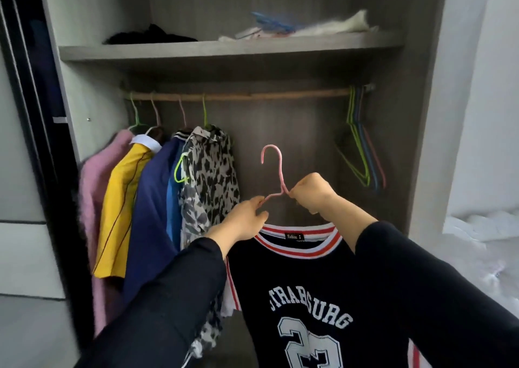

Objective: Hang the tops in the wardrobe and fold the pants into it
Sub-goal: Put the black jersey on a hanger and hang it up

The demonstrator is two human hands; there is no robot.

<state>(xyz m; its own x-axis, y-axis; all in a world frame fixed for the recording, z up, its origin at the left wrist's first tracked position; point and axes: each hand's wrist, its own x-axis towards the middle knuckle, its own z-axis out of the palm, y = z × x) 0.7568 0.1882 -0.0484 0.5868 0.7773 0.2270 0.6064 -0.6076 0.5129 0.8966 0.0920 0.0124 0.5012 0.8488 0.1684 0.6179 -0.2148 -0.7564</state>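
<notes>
A navy jersey (306, 283) with a red-and-white collar and white lettering hangs on a pink hanger (276, 168), held up in front of the open wardrobe. My left hand (241, 221) pinches the hanger's left shoulder wire. My right hand (311, 192) grips the wire just right of the hook's base. The hook points left and sits well below the wooden rail (266, 96). On the rail's left part hang a pink top (95, 188), a yellow top (120, 199), a blue top (154, 216) and a black-and-white patterned top (209, 171).
Several empty green, blue and pink hangers (362, 148) hang at the rail's right end. The shelf (224, 51) above carries a dark garment (151, 35), blue hangers (272, 23) and white cloth. A dark sliding door frame (33, 143) stands at left; a white wall is at right.
</notes>
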